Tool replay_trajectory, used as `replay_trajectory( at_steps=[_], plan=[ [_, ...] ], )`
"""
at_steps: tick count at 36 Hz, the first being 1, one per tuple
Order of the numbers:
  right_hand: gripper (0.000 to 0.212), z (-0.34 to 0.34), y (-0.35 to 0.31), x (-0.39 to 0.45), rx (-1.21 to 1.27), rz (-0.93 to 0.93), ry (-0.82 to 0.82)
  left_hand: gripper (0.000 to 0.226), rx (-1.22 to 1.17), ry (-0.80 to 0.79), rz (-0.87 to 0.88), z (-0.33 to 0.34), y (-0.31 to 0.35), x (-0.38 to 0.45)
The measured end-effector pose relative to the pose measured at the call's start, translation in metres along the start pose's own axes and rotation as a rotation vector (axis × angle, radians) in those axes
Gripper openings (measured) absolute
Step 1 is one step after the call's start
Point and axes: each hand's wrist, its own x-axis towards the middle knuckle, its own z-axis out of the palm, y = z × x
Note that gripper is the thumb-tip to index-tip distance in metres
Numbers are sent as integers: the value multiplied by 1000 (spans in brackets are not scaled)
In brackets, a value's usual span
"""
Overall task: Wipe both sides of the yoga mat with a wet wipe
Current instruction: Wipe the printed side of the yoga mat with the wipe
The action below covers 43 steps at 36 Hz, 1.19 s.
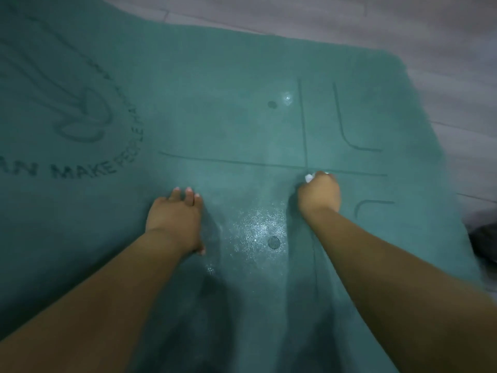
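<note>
The teal yoga mat [215, 117] lies flat on the grey floor [403, 28], filling the view leftward; its far edge and right corner show, with bare floor beyond. The left hand [176, 219] presses flat, fingers straight. The right hand [318, 193] is fisted around a white wet wipe [309, 177] against the mat's marked lines.

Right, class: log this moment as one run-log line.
left hand flat on yoga mat | right hand grips wet wipe on mat
</note>
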Motion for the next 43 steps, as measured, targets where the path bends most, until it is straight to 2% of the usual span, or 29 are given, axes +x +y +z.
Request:
replay_trajectory(
  at_steps=[2,7,9,10,12,13,16,18,20,21,24,26,28,30,32,34,36,38,40,43],
  plan=[
    [32,20,-25,-9,-14,-118,-46,113,5,9,9,2,-3,2],
    [48,61,-71,-44,-203,-732,-332,113,15,31,7,2,-4,1],
    [43,56,-66,-46,-293,-924,-390,114,9,28,7,1,-4,2],
    [37,50,-58,-40,-291,-962,-389,114,4,24,8,1,-5,1],
    [29,32,-29,-18,-233,-874,-338,114,0,22,12,2,-5,1],
    [30,22,-11,-4,-231,-781,-253,113,0,22,14,2,-5,0],
    [32,-10,40,30,-179,-307,13,113,-11,14,8,2,-4,1],
    [31,-18,55,31,-102,-92,101,114,-20,15,2,1,-4,1],
    [34,-8,48,13,-81,-11,93,114,-30,13,-3,1,-4,1],
    [36,1,38,-2,-98,-41,72,114,-35,11,-8,1,-4,0],
    [41,37,-2,-61,-109,-380,-85,114,-49,11,-16,2,-3,-1],
    [39,56,-19,-97,-133,-687,-287,111,-55,28,-12,4,-3,-3],
    [34,56,-19,-119,-175,-1027,-421,109,-48,58,-6,6,-3,-4],
    [30,48,2,-112,-146,-1158,-400,109,-37,68,0,8,-4,-4],
    [29,34,25,-84,-138,-982,-273,111,-33,61,1,9,-5,-3],
    [28,16,53,-45,-168,-685,-69,111,-33,54,2,9,-4,-1],
    [27,-6,71,-17,-116,-327,47,112,-35,43,-2,9,-4,1],
    [31,-11,72,-13,-54,-131,114,112,-40,33,-7,9,-4,2],
    [34,2,58,-33,-90,-68,74,112,-35,30,-11,8,-3,1],
    [33,39,30,-93,-106,-340,-29,110,-31,30,-17,8,-2,0]
  ],
)
